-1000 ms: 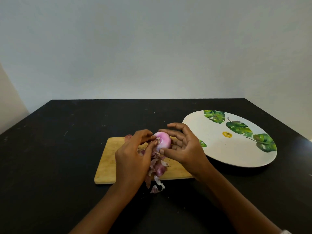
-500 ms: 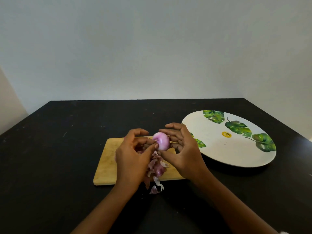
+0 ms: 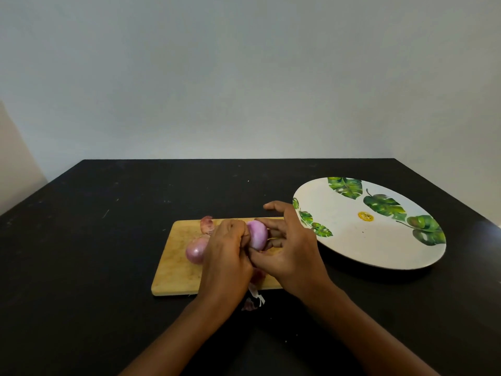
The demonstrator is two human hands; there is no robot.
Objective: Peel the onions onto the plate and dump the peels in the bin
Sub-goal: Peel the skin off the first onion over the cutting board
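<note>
Curled tighter than half a second ago, the left hand [image 3: 227,256] is now closed against the left side of the held onion [image 3: 257,234], where its fingers were spread before. A second onion [image 3: 195,251], hidden until now, is uncovered on the cutting board [image 3: 173,267] just left of that hand.

Nearest, a small heap of peels [image 3: 253,301] is seen spilling off the board's near edge onto the bench [image 3: 108,240]. Above it the held onion is kept just over the board between both hands. The left fingers are bent hard at its side; whether a strip of skin is pinched there cannot be told. The right hand [image 3: 292,253] is wrapped round the other side, thumb beneath, with the forefinger lifted free. The surface shown is pale and smooth, so this onion is judged nearly bare and close to being set down.

Farther back, a loose scrap of skin [image 3: 206,225] lies at the board's far edge. The plate [image 3: 352,240] stands to the right with no onion on it. No bin is in view, so dumping is judged well off.
</note>
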